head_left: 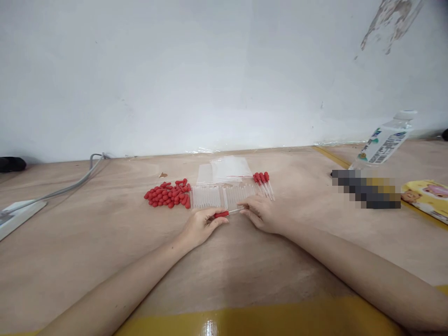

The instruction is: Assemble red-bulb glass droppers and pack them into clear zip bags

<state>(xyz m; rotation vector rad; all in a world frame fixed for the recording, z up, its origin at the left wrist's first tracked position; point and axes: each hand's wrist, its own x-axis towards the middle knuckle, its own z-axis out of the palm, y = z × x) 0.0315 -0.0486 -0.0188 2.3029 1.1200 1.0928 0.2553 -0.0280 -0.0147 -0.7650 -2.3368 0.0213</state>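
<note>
My left hand [199, 226] pinches a red rubber dropper bulb [221, 214], its open end facing right. My right hand [262, 215] is closed on a thin clear dropper tube [235, 211], which points left at the bulb's end; whether the two touch is hard to tell. Just behind my hands lie rows of clear dropper tubes [206, 198]. A heap of red bulbs [164, 195] sits to the left. Several droppers with red bulbs on their tubes [262, 178] lie side by side beyond my right hand.
Clear plastic bags [229, 170] lie behind the tubes. At the right are a tilted labelled bottle [387, 140], a pixelated dark object [366, 189] and a yellow printed packet [427, 198]. A grey cable [75, 183] runs to a white board [21, 214] at left.
</note>
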